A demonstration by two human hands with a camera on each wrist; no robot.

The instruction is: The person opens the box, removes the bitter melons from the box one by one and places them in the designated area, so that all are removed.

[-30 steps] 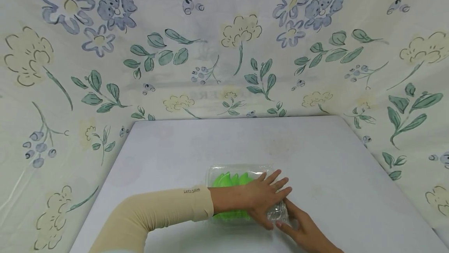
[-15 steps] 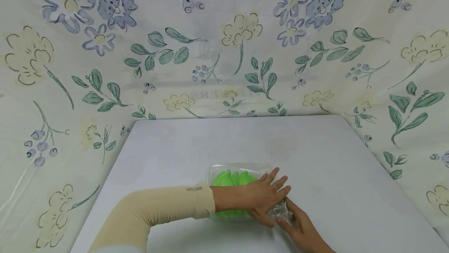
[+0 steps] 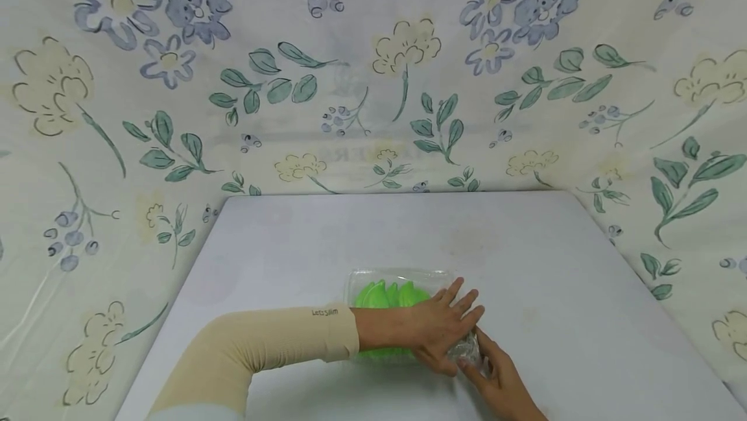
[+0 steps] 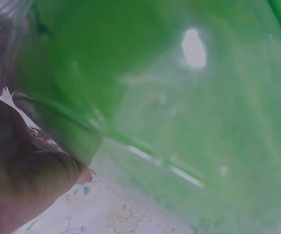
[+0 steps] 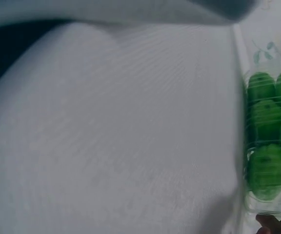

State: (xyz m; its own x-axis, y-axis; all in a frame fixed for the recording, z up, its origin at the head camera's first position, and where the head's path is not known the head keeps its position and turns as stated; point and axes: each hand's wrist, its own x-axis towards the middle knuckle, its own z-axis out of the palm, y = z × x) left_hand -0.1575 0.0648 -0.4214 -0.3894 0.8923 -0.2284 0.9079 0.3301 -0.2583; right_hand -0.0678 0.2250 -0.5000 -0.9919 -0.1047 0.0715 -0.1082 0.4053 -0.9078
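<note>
A clear plastic container (image 3: 403, 274) lies on the white table, with several green rounded pieces (image 3: 376, 294) with pointed tips inside. My left hand (image 3: 440, 329) reaches across it and rests on its right part, fingers spread and straight. At the container's right end, my right hand (image 3: 500, 375) pinches the edge between thumb and fingers. Up close in the left wrist view, a green piece (image 4: 155, 97) shows through the plastic, beside part of the hand (image 4: 38, 183). The right wrist view catches the green pieces (image 5: 267, 170) in the container and a few fingertips (image 5: 274, 225) below it.
The white tabletop (image 3: 362, 229) extends behind the container and to both sides. A floral-patterned sheet (image 3: 350, 103) surrounds the table at the back and sides. A beige sleeve (image 3: 292, 340) covers the left forearm.
The head view has shifted slightly. My right hand and wrist have edged a little up and left at the container's end, while the left hand stays spread on top.
</note>
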